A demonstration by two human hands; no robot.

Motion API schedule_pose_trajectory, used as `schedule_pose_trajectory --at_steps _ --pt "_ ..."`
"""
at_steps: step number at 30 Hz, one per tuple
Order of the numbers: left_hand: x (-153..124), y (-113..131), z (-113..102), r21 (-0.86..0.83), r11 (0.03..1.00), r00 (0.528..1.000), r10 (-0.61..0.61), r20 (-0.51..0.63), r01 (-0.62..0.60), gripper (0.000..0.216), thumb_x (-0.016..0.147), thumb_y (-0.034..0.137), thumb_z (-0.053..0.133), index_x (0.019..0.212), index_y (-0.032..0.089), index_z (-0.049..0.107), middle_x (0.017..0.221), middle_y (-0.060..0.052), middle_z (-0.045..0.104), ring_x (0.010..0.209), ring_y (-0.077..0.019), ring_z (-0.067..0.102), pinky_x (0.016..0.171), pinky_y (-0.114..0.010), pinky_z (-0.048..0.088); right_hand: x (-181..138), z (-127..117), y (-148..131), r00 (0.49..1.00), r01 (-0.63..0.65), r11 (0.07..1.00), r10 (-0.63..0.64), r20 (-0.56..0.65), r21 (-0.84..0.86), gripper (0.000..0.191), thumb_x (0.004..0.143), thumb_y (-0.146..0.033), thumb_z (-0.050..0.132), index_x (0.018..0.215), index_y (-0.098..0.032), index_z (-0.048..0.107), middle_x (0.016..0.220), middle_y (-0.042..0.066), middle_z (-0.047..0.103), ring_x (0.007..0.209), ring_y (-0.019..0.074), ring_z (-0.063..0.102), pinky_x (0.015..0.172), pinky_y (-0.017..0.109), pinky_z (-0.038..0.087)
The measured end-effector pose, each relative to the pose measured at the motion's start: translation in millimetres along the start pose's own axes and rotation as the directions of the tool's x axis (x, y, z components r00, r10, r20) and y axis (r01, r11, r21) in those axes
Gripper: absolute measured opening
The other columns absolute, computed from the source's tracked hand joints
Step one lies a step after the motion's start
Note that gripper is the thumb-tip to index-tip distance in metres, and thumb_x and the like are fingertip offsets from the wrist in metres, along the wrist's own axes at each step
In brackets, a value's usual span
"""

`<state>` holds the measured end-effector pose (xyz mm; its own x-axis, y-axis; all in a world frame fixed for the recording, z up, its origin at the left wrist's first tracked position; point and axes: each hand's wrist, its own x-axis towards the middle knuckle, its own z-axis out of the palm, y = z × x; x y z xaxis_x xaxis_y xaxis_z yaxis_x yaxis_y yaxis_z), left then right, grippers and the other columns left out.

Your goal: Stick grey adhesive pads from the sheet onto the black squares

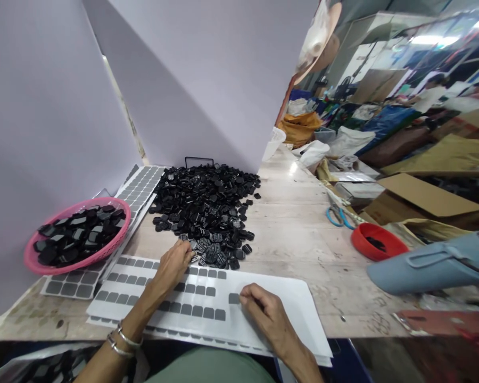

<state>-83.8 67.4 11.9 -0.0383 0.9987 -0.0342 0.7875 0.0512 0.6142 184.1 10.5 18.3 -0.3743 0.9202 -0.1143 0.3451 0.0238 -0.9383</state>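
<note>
Left hand [175, 266] curls loosely, reaching into black parts pile [207, 210] at the sheet's far edge; right hand [263, 311] pinches a grey pad [234, 298] on sticker sheet [263, 287] lying flat on desk [303, 234] before the person.

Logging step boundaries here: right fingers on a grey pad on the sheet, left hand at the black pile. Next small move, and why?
Probably peel that grey pad off the white sheet: the right hand has its fingertips at the pad's edge, the last one in its row. The left hand reaches into the pile of black parts, likely picking one up.
</note>
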Motion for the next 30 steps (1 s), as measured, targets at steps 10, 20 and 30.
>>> schedule_pose_trajectory --at_steps 10,20,30 --pt "-19.6 62.2 13.4 -0.696 0.704 0.971 0.035 0.236 0.143 0.022 0.083 0.04 0.056 0.089 0.019 0.052 0.071 0.003 0.05 0.057 -0.01 0.046 0.053 -0.022 0.036 7.5 6.7 -13.4 0.985 -0.11 0.936 0.056 0.166 0.335 0.054 0.086 -0.041 0.057 0.134 -0.02 0.048 0.074 -0.002 0.049 0.056 0.01 0.04 0.051 0.023 0.033" --pt "-33.5 64.4 32.3 -0.805 0.409 0.869 0.056 0.491 0.429 0.039 0.071 0.034 0.073 0.102 0.013 0.061 0.064 0.003 0.052 0.052 -0.0071 0.048 0.046 -0.018 0.033 6.3 4.5 2.1 0.979 -0.16 0.926 0.105 0.175 0.343 0.055 0.087 -0.038 0.057 0.138 -0.022 0.044 0.075 -0.003 0.049 0.054 0.0086 0.04 0.046 0.02 0.033" --pt "-35.4 73.4 41.1 -0.697 0.459 0.777 0.023 0.629 0.551 0.047 0.057 0.024 0.081 0.099 0.015 0.062 0.073 0.0 0.06 0.052 -0.0054 0.047 0.049 -0.019 0.037 10.1 -2.3 -1.1 0.925 -0.256 0.855 0.081 0.37 0.451 0.056 0.081 -0.029 0.059 0.135 -0.019 0.047 0.063 -0.006 0.046 0.042 0.0049 0.031 0.041 0.017 0.026"
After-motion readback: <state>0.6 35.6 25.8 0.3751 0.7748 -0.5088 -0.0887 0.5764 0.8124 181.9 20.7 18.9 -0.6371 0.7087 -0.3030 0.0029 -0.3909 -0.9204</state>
